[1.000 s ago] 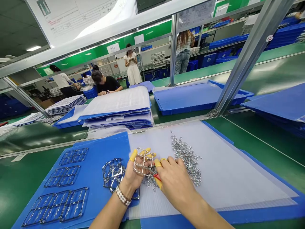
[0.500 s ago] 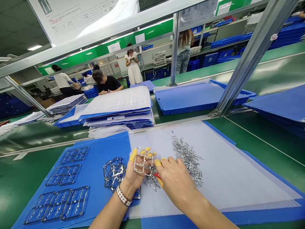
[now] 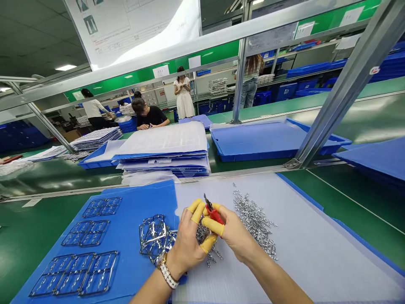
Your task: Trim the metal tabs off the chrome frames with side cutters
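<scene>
My left hand (image 3: 186, 238), with yellow finger cots and a bracelet at the wrist, is closed with its back to me. Whatever its fingers hold is hidden behind them. My right hand (image 3: 236, 230), also in yellow finger cots, grips red-handled nippers (image 3: 215, 214) with the jaws pointing up. The fingertips of both hands come together. Below and between them lies a small group of shiny twisted metal pieces (image 3: 215, 254). Left of my left hand is a tangled heap of shiny metallic frames (image 3: 153, 236).
More frames (image 3: 85, 273) lie in rows on a blue sheet (image 3: 126, 270). A larger pile of small metal pieces (image 3: 255, 223) rests on a translucent sheet (image 3: 310, 245). Behind stand stacked sheets (image 3: 164, 141), a blue tray (image 3: 259, 141) and a metal post (image 3: 338, 88). Several people work farther back.
The metal frame seen in my left hand is no longer visible. That hand has turned over and closed. The nippers in my right hand have swung to point up.
</scene>
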Demonstrator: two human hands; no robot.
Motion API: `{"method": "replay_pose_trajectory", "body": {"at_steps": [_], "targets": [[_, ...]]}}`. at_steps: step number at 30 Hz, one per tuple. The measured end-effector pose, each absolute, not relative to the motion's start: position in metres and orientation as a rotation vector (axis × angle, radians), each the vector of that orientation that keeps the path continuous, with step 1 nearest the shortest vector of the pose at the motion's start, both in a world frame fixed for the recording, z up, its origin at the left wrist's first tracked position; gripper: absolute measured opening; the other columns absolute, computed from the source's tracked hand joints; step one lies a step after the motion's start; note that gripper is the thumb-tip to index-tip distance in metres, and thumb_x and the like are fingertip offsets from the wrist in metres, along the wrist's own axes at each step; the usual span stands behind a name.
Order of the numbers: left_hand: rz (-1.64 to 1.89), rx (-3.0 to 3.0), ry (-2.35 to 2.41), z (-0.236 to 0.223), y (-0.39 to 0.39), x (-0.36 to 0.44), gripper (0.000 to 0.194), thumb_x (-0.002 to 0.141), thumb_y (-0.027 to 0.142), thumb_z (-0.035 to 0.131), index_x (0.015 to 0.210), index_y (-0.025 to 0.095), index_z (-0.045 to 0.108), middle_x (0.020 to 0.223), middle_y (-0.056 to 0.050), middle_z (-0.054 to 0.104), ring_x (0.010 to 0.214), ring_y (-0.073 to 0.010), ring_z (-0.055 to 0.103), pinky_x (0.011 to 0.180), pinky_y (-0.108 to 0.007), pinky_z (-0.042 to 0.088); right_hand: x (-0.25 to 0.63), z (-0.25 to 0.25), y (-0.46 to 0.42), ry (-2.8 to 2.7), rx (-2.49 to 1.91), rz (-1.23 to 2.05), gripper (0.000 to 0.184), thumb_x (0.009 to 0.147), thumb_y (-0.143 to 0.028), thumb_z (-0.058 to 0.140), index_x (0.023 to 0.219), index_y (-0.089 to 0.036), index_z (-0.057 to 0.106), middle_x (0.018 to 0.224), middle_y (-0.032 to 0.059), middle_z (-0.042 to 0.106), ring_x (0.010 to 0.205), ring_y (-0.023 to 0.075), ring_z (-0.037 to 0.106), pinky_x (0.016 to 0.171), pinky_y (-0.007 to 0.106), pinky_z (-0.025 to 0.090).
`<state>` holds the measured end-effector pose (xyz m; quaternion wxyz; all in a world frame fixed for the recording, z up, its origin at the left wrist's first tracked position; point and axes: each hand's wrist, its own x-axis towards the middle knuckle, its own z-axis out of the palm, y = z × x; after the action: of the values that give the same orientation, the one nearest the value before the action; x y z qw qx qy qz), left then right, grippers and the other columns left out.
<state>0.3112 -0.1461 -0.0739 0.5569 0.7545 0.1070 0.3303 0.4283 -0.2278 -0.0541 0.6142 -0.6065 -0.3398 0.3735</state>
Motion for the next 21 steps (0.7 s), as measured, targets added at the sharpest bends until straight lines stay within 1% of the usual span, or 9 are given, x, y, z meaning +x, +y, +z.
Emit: {"method": "replay_pose_trajectory", "body": {"at_steps": [3, 5, 6, 7, 9, 12, 16, 19, 21], "targets": [[0.817, 1.735, 0.279, -0.070, -0.142, 0.309, 0.071, 0.065, 0.026, 0.074, 0.131, 0.025, 0.049, 0.150, -0.009, 0.025, 0.139, -0.0321, 0.008, 0.111, -0.046, 0.003, 0.432, -0.054, -0.230, -0.864, -1.496, 0.699, 0.022, 0.075, -0.037, 0.057, 0.088, -0.019, 0.054, 0.080, 0.0004, 0.060, 0.072, 0.0144, 0.056, 0.065, 0.028, 0.046], [0.847, 1.605, 0.340, -0.068, -0.138, 0.308, 0.082, 0.061, 0.028, 0.078, 0.135, 0.028, 0.043, 0.154, -0.003, 0.011, 0.140, -0.0314, 0.001, 0.111, -0.044, 0.007, 0.433, -0.055, -0.231, -0.950, -1.596, 0.502, 0.020, 0.079, -0.033, 0.053, 0.094, -0.020, 0.054, 0.083, 0.0018, 0.062, 0.073, 0.0149, 0.058, 0.068, 0.030, 0.047], [0.835, 1.482, 0.368, -0.068, -0.136, 0.308, 0.083, 0.063, 0.032, 0.077, 0.137, 0.031, 0.040, 0.155, -0.001, 0.010, 0.140, -0.0307, 0.004, 0.110, -0.043, 0.013, 0.432, -0.056, -0.232, -1.023, -1.632, 0.396, 0.018, 0.081, -0.029, 0.051, 0.096, -0.020, 0.054, 0.085, 0.0029, 0.063, 0.074, 0.0153, 0.058, 0.070, 0.030, 0.047], [0.800, 1.322, 0.387, -0.069, -0.134, 0.308, 0.080, 0.068, 0.037, 0.074, 0.138, 0.033, 0.037, 0.154, -0.002, 0.013, 0.140, -0.0298, 0.011, 0.108, -0.041, 0.020, 0.429, -0.057, -0.231, -1.116, -1.654, 0.297, 0.018, 0.081, -0.023, 0.048, 0.098, -0.021, 0.054, 0.088, 0.0037, 0.063, 0.076, 0.0156, 0.059, 0.071, 0.031, 0.047], [0.669, 0.969, 0.385, -0.072, -0.131, 0.312, 0.069, 0.077, 0.049, 0.061, 0.139, 0.034, 0.034, 0.147, -0.006, 0.032, 0.131, -0.0285, 0.033, 0.101, -0.041, 0.032, 0.420, -0.063, -0.229, -1.337, -1.652, 0.147, 0.025, 0.077, -0.011, 0.045, 0.098, -0.021, 0.054, 0.091, 0.0043, 0.064, 0.082, 0.0159, 0.059, 0.075, 0.031, 0.047], [0.527, 0.605, 0.338, -0.081, -0.129, 0.321, 0.062, 0.083, 0.055, 0.049, 0.138, 0.029, 0.038, 0.122, -0.011, 0.057, 0.108, -0.0277, 0.056, 0.091, -0.043, 0.040, 0.401, -0.073, -0.223, -1.591, -1.690, 0.047, 0.034, 0.068, 0.001, 0.046, 0.093, -0.020, 0.056, 0.088, 0.0031, 0.063, 0.084, 0.0168, 0.057, 0.077, 0.032, 0.045], [0.484, 0.428, 0.333, -0.091, -0.126, 0.329, 0.061, 0.082, 0.059, 0.047, 0.131, 0.023, 0.046, 0.104, -0.011, 0.065, 0.090, -0.0271, 0.063, 0.084, -0.045, 0.044, 0.385, -0.076, -0.222, -1.737, -1.803, -0.043, 0.035, 0.064, -0.001, 0.052, 0.092, -0.021, 0.057, 0.093, 0.0041, 0.063, 0.087, 0.0199, 0.054, 0.079, 0.035, 0.042], [0.516, 0.411, 0.326, -0.091, -0.123, 0.327, 0.067, 0.080, 0.066, 0.042, 0.129, 0.021, 0.048, 0.098, -0.012, 0.067, 0.087, -0.0274, 0.064, 0.081, -0.044, 0.046, 0.391, -0.066, -0.227, -1.710, -1.870, -0.124, 0.032, 0.071, -0.013, 0.058, 0.102, -0.020, 0.056, 0.097, 0.0060, 0.062, 0.091, 0.0220, 0.053, 0.081, 0.037, 0.040], [0.570, 0.447, 0.331, -0.089, -0.123, 0.325, 0.065, 0.081, 0.064, 0.042, 0.130, 0.022, 0.047, 0.098, -0.011, 0.067, 0.087, -0.0260, 0.064, 0.081, -0.043, 0.046, 0.400, -0.059, -0.229, -1.655, -2.016, -0.190, 0.025, 0.075, -0.021, 0.058, 0.099, -0.019, 0.057, 0.094, 0.0070, 0.063, 0.086, 0.0233, 0.054, 0.076, 0.037, 0.039]]}}
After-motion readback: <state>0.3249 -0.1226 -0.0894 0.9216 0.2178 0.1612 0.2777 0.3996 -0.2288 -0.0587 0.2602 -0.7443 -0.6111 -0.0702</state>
